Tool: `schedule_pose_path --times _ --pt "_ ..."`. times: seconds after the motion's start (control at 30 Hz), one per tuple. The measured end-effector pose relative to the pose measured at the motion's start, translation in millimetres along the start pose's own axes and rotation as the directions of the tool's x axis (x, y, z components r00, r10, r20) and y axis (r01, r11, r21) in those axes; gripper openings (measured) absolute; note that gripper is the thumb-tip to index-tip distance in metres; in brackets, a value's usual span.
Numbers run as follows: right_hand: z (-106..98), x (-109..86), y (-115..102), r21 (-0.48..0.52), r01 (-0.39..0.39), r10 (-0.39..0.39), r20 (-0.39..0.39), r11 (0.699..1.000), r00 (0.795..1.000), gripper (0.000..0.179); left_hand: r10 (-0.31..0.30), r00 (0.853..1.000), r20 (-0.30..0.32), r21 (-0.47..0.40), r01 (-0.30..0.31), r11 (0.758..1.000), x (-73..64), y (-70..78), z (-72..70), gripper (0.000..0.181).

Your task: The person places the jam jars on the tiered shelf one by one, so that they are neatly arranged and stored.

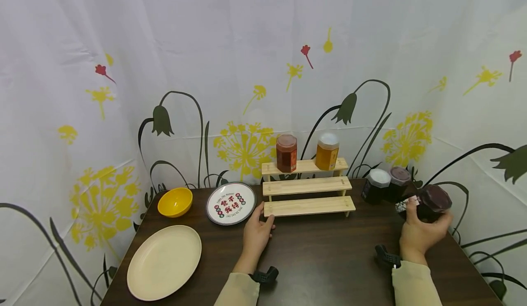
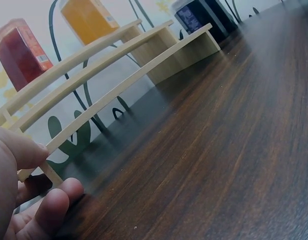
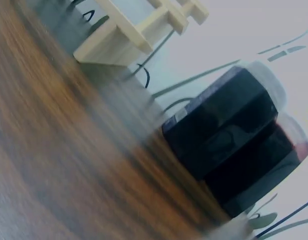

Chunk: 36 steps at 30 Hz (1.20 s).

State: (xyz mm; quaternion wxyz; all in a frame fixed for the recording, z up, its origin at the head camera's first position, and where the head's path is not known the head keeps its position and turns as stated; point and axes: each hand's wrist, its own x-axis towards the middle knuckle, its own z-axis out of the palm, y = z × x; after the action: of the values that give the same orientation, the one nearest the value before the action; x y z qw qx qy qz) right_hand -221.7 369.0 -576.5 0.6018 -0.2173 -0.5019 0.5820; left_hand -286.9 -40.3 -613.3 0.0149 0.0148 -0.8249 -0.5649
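A three-step wooden display stand stands at the back middle of the table. My left hand grips the left end of its lowest step, thumb on top and fingers curled beneath in the left wrist view. On the top step sit a red jar at left and an amber jar with a white lid at right. At the table's right side my right hand holds a dark jar with a purplish lid, tilted. The right wrist view does not show this hand.
Two more dark jars, one white-lidded and one purple-lidded, stand together right of the stand. Leftward are a round plate with red lettering, a yellow bowl and a cream oval plate. A patterned curtain hangs behind.
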Motion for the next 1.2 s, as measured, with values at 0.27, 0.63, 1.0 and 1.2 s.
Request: schedule_pose_path --times 0.27,0.63,1.0,1.2 --pt "9 -11.9 -13 0.008 0.076 -0.077 0.045 0.997 0.996 0.060 -0.005 1.000 -0.005 0.000 0.005 1.000 0.0 -2.2 -1.5 0.063" --pt "34 -36.6 -15 -0.036 0.246 -0.219 0.343 0.969 0.913 0.058 0.002 1.000 -0.014 -0.014 -0.003 1.000 2.1 -3.8 -4.7 0.063" --pt "58 -71.7 -57 -0.386 0.245 0.068 0.642 0.889 0.764 0.065 -0.003 1.000 -0.003 -0.007 0.003 1.000 -0.7 -2.4 -0.2 0.062" --pt "72 -90.7 -62 -0.385 0.207 0.137 0.698 0.899 0.702 0.066 0.000 1.000 -0.007 -0.011 0.000 1.000 0.2 0.4 -0.4 0.062"
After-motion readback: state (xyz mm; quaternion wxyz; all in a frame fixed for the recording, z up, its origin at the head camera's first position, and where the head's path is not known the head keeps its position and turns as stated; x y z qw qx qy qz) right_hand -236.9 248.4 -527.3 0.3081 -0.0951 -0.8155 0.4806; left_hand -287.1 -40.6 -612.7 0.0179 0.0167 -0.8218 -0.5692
